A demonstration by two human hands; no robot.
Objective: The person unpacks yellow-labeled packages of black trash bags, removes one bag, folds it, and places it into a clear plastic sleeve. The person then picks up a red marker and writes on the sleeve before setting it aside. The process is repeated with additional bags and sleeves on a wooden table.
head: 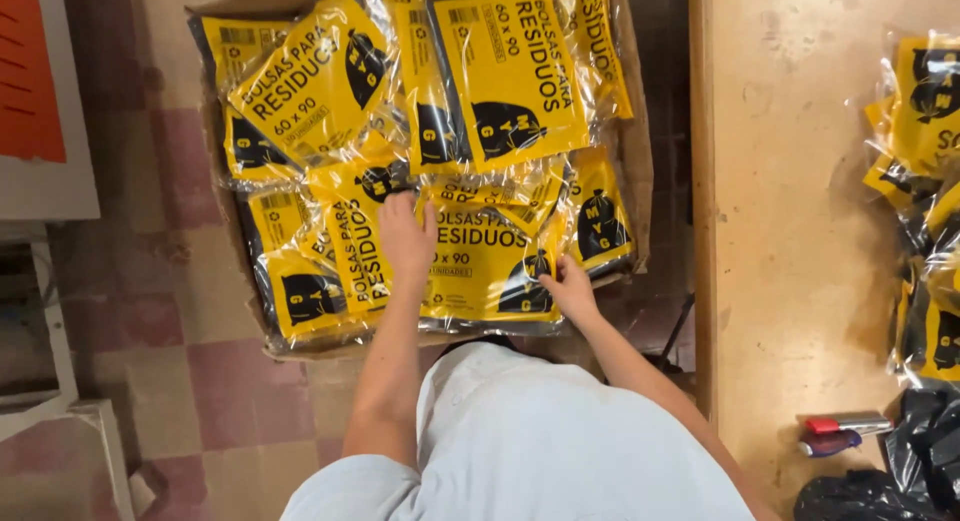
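Here a cardboard box [634,151] on the tiled floor [180,381] is heaped with yellow packets [510,76] in clear wrap, its far edge cut off by the frame. To the right, a wooden table [790,231] carries more packets [925,111], partly out of view, and a small red-and-blue tool [835,433] near black bags [925,451]. The left hand [405,236] lies flat, fingers spread, on the near packet [480,271] in the box. The right hand [568,286] pinches that packet's right edge, fingertips hidden under the wrap.
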